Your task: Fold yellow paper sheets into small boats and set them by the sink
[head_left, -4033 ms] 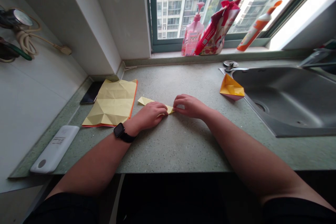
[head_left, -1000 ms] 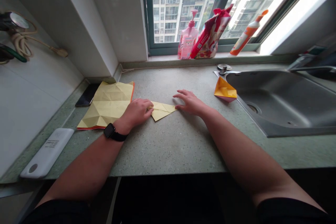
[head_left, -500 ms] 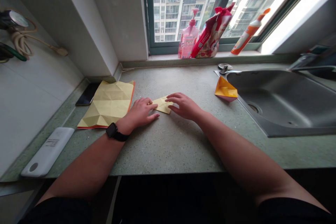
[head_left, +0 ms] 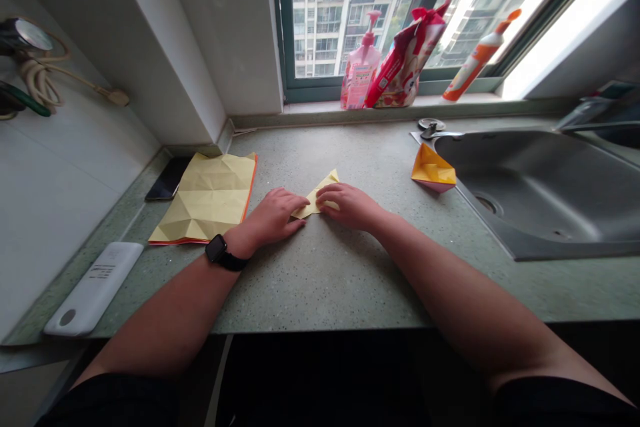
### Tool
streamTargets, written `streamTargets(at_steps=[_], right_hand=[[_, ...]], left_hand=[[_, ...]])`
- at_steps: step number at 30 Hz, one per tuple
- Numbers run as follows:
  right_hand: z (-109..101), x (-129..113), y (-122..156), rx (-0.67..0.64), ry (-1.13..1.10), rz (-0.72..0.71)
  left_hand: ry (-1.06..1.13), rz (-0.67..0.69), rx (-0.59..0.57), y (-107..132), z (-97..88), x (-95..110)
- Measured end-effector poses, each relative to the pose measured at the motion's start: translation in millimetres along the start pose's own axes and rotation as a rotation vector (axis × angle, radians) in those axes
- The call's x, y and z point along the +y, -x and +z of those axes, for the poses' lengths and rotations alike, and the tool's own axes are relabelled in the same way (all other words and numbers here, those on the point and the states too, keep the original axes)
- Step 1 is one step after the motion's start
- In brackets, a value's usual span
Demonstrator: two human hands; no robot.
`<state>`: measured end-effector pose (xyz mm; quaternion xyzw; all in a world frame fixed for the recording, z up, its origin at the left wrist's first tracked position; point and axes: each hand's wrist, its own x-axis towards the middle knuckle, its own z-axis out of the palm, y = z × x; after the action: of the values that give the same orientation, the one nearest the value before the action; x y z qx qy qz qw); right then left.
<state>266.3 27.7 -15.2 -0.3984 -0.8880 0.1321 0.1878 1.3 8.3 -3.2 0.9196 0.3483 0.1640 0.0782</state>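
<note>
A small folded piece of pale yellow paper (head_left: 329, 180) lies on the counter between my two hands, its pointed tip standing out toward the window. My left hand (head_left: 276, 213), with a black watch at the wrist, holds the paper's left end under its fingertips, the thumb close to the near edge. From the right, my right hand (head_left: 347, 205) has its fingers bent and closed on the paper's near right side, covering part of it. Left of my hands is a stack of larger creased yellow sheets (head_left: 207, 190) with orange edges. An orange-yellow folded paper piece (head_left: 432, 167) stands beside the sink.
A steel sink (head_left: 505, 250) is set into the counter at right. A dark phone (head_left: 167, 180) and a white oblong device (head_left: 95, 290) lie at left. On the windowsill stand a pink pump bottle (head_left: 359, 77), a red bag (head_left: 403, 67) and an orange-white bottle (head_left: 473, 67).
The folded paper has turned, so its tip points farther toward the window. My right fingers have closed down on its near side, and my left fingers have slid slightly right.
</note>
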Motion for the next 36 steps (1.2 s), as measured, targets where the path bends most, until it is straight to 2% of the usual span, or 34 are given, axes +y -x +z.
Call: streamTargets(at_steps=[13,22,36], right_hand=[[2,-1,0,0.01,0.028,0.014],[0,-1,0,-0.012,0.013,0.006],[0,-5,0,-0.029,0.019,0.031]], left_hand=[[0.079,0.075,-0.022,-3,-2.5,3],[0.161,-0.025,0.021,-3,-1.6,9],[0.11,-0.092,0.086,-4,9.1,3]])
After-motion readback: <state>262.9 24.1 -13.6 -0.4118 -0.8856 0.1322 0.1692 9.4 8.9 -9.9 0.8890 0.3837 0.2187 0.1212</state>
